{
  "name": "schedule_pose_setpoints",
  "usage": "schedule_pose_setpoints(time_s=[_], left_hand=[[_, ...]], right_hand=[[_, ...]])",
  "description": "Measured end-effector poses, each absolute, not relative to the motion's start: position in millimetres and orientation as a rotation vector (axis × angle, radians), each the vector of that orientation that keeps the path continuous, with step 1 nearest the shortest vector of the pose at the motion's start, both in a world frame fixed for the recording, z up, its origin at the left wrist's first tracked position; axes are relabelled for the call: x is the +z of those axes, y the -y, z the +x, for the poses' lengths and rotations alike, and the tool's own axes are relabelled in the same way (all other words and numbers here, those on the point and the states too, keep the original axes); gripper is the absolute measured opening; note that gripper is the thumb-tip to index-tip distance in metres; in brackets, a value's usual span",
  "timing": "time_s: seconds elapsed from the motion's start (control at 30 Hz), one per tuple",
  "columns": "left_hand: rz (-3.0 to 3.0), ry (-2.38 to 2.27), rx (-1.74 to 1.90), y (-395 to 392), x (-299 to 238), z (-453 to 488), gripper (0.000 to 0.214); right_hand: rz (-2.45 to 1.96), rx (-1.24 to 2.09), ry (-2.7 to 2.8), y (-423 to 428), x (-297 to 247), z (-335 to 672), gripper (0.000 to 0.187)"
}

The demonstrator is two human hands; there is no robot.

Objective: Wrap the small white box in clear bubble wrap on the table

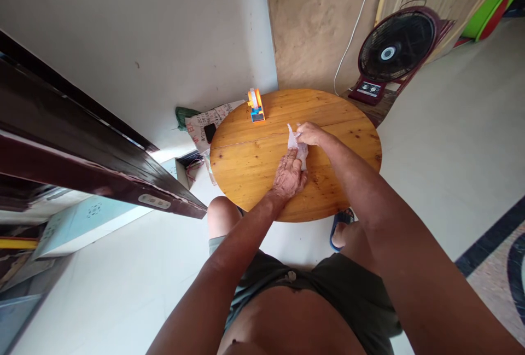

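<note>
Against a pale wall and a brown board, we are working at a round, varnished, honey-coloured wooden bench (241, 172), its planks showing dark knots and a fine seam. In front of us a crumpled, pale pinkish, thin film (302, 151) is lying near the middle of the bench, its long axis running roughly away from our body and its far tip leaning slightly left. Our left hand (289, 175) is resting flat over its near-left side, fingers extended and pressing rather than gripping. Our right hand (310, 134) is reaching its far-right edge, fingers curled closed and seemingly pinching it, so the film is stretching between both hands, with neither clearly nearer. The film is looking soft, wrinkled and slightly see-through, probably plastic. Beyond it, an orange-and-blue, hard-looking tape dispenser (256, 108) is standing by the far-left rim.
</note>
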State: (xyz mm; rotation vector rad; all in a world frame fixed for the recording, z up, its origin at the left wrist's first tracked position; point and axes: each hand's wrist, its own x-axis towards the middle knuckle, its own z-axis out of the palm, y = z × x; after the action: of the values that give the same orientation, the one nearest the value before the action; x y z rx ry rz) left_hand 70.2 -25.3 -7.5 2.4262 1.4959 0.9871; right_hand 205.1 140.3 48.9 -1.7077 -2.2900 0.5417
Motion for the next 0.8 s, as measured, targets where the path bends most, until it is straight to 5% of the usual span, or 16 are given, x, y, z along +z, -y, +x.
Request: schedule_pose_setpoints(time_s=[0.2, 0.63, 0.8], left_hand=[[2.451, -1.422, 0.961, 16.5, -7.3, 65.9, 0.035], [2.551, -1.236, 0.769, -11.2, 5.7, 54.9, 0.046], [2.530, -1.255, 0.784, -13.4, 3.1, 55.4, 0.044]], right_hand=[[-1.831, 0.593, 2.179, -134.3, 49.3, 206.5, 0.021], [-1.762, 0.747, 1.892, -140.1, 26.5, 211.4, 0.009], [-1.658, 1.024, 1.740, -133.2, 28.5, 218.3, 0.017]])
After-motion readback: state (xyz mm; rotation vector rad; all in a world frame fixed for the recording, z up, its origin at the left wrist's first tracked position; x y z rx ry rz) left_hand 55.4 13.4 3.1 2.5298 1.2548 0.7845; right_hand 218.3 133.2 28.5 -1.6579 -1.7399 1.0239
